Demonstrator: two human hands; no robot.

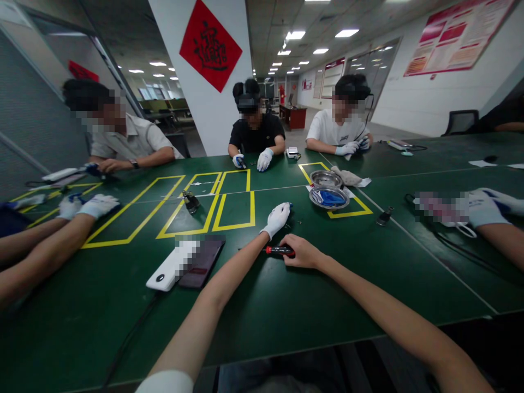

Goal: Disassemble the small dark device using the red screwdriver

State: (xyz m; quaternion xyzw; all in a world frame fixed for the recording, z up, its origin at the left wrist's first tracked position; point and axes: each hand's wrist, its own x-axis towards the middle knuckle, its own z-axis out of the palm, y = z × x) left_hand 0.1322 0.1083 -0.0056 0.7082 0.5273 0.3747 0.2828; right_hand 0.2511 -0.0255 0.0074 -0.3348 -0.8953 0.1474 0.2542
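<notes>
My left hand (277,219), in a white glove with blue showing at the fingertips, rests over the green table with its fingers curled down. Whatever is under those fingers is hidden. Tiny metal pieces (301,221) lie just to its right. My bare right hand (302,252) is closed around the handle of a screwdriver (280,250), black with red, held low over the table. The shaft points left and passes near my left forearm.
Left of my arms lie a white power bank (172,266) with a cable and a dark phone-like slab (202,262). Metal bowls (328,205), one holding something blue, stand ahead right. Small dark bottles (190,202) and yellow tape outlines (234,226) are on the table (262,322). Several co-workers sit around.
</notes>
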